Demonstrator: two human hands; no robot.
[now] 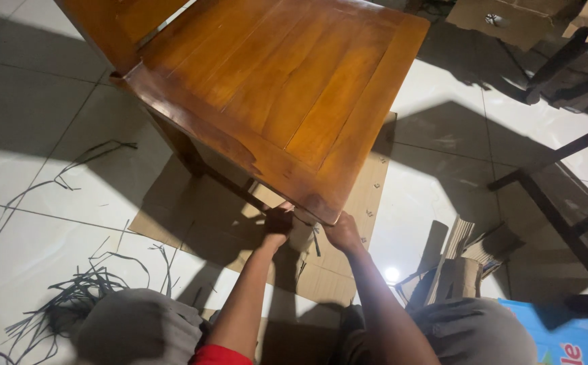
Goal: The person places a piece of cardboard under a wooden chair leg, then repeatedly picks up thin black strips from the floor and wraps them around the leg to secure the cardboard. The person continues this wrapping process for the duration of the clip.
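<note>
A wooden chair (287,88) with an orange-brown plank seat stands in front of me on a flattened piece of cardboard (368,196). Both my hands reach under the seat's near corner. My left hand (279,222) is in shadow beneath the front rail, fingers curled against the underside or the leg. Just right of it, my right hand (343,232) presses up at the corner of the seat. What the fingers hold is hidden by the seat and the shadow. My knees in grey trousers (138,328) frame the bottom of the view.
Thin dark strips (71,297) lie scattered on the white tiled floor at the left. Folded cardboard pieces (459,260) sit at the right, beside a blue box (564,341). Dark furniture legs (557,209) cross the right side.
</note>
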